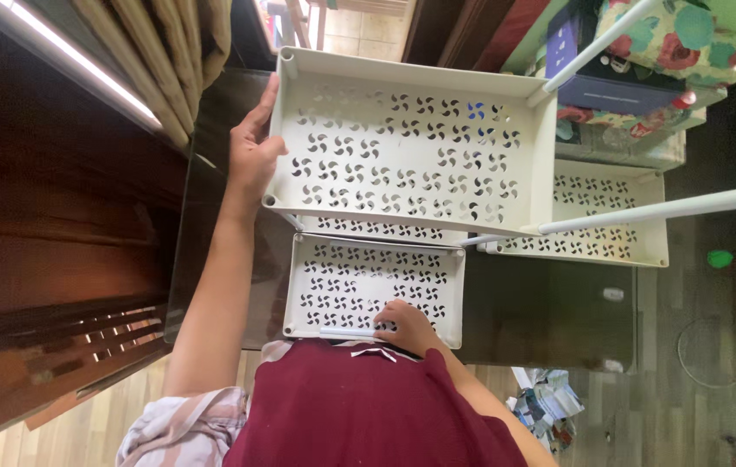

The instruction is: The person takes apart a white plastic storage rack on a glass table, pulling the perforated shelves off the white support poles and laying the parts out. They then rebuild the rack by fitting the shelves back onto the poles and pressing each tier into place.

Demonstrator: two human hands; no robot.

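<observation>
**Two hands on a white plastic rack**

My left hand (251, 156) is wrapped around the left rim of the top tray (407, 143), fingers curled over the wall and thumb on the outside. This perforated white tray sits uppermost in the rack, over the dark glass worktop (549, 311) towards its far edge. My right hand (407, 327) rests on the lower tray (368, 285) at the near edge, fingers pressed down on a short white tube (346, 332) lying there; I cannot tell whether they close around it. Two white poles (662, 207) stick out from the top tray's right-hand corners. I judge the trays light, stiff and smooth, a little flexible mid-span, so the rims near the corner sockets are the safest hold.
</observation>
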